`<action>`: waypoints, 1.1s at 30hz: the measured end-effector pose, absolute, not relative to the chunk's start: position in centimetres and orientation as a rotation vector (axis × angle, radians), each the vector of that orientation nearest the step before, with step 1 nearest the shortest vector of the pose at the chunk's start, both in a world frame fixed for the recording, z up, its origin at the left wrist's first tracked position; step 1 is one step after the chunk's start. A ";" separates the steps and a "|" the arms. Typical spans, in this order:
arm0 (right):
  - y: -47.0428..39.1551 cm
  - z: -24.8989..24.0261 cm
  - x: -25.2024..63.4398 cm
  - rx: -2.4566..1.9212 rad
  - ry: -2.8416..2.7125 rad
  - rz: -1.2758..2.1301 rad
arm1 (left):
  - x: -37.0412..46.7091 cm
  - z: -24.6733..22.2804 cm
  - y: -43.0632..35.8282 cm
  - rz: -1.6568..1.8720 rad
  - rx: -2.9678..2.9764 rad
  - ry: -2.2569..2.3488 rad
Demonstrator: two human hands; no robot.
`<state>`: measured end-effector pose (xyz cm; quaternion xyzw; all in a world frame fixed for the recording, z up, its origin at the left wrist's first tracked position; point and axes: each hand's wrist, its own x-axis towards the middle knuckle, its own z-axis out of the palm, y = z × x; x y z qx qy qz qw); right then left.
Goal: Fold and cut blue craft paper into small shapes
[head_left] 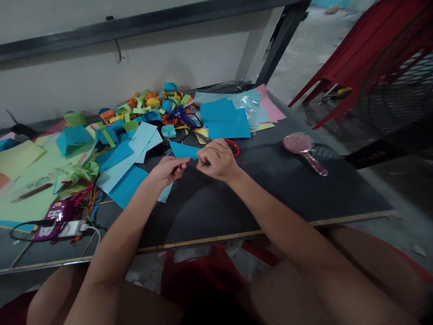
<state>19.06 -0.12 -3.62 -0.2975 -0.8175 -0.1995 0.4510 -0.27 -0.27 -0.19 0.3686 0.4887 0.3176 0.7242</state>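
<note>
At fingertips, above black tabletop (206, 207): blue paper (181, 150), pinched at lower edge by left hand (171, 170), at right end by right hand (218, 160). Pointed corner toward upper left, long axis sideways. Open room toward front edge (203, 241) and rightward to pink hairbrush (301, 146).

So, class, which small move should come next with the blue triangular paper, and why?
Probably pressing along the lower edge of the blue triangular paper: the left hand has its thumb there, and the right hand is curled at the paper's right end.
</note>
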 end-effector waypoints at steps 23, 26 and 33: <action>-1.0 -3.1 18.3 -0.590 -1.982 -0.536 | 0.1 0.0 -0.5 0.668 0.795 1.062; -0.9 -3.1 18.3 -0.578 -1.995 -0.545 | 0.0 0.0 -0.6 0.664 0.791 1.055; -0.8 -3.1 18.7 -0.599 -2.007 -0.534 | 0.2 0.3 -0.6 0.644 0.779 1.098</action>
